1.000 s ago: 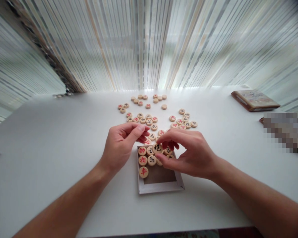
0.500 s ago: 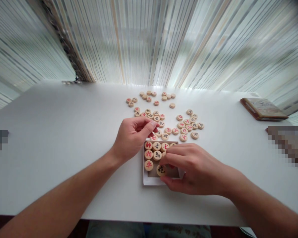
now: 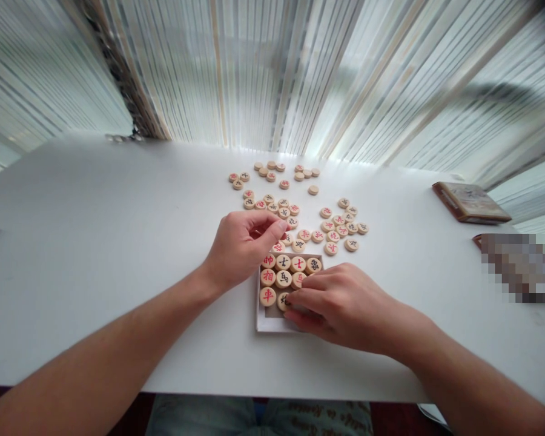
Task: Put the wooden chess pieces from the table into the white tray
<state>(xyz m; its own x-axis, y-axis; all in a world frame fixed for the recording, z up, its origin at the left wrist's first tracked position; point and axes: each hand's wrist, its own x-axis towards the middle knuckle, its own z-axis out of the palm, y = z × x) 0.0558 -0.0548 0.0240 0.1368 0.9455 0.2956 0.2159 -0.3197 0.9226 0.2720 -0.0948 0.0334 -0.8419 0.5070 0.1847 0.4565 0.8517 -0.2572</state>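
Drawn left since the earlier frame, the black piece (image 3: 282, 301) is just beside a red piece (image 3: 267, 296) in the box (image 3: 272, 325), toward the tabletop's (image 3: 200, 369) near edge. I'd level it before loosening the right hand (image 3: 338, 306), pinched on it (left hand (image 3: 240, 245) curled closed, no piece visible).
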